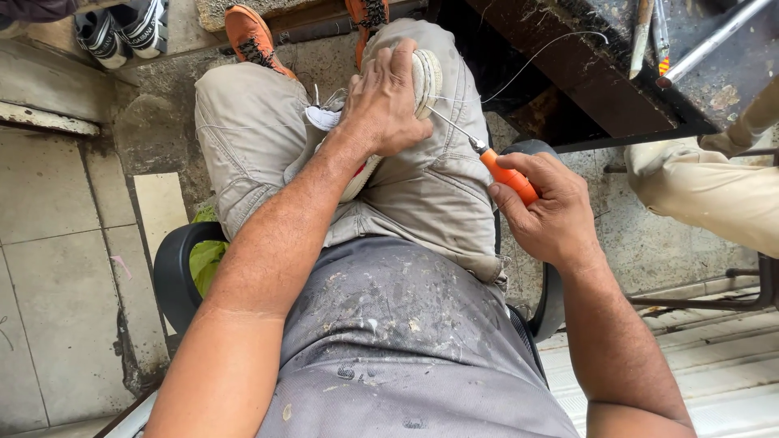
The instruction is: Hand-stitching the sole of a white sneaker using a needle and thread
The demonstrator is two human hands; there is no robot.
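While the left hand (381, 101) presses the white shoe (426, 77) on the lap, the right hand (548, 211) grips an orange-handled awl (507, 174), tip angled up-left into the sole

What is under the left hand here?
The left hand presses a white shoe against the knees; its sole edge and laces show. The hand covers the middle of the shoe.

White shoe (423, 77) sole-outward on the lap, orange-handled awl (503, 172) tip at its edge
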